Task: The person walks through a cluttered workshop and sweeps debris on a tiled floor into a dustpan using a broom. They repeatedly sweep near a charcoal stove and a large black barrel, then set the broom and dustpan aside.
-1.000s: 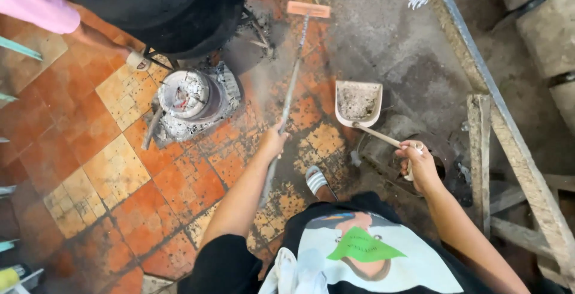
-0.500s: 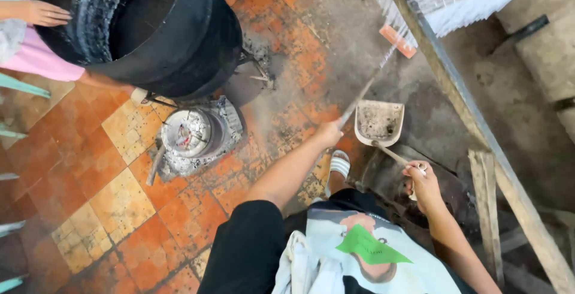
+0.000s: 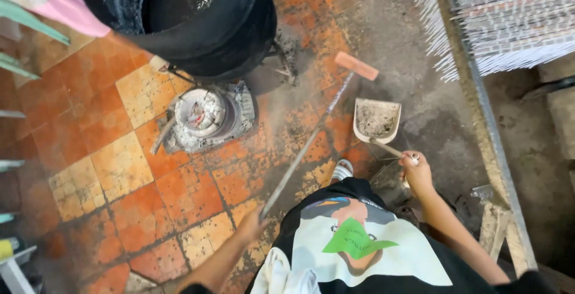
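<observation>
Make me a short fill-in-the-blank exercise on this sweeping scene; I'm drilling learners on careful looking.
1. The left hand grips the long handle of a ____.
2. The right hand holds the handle of a white ____, which has grey dirt inside.
3. The broom head is coloured ____.
4. The big black pot stands above a small ash-covered ____.

Missing words: broom; dustpan; orange; stove

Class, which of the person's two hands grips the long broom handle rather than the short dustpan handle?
The left hand grips the long broom handle; the right hand holds the cream dustpan by its short handle.
</observation>
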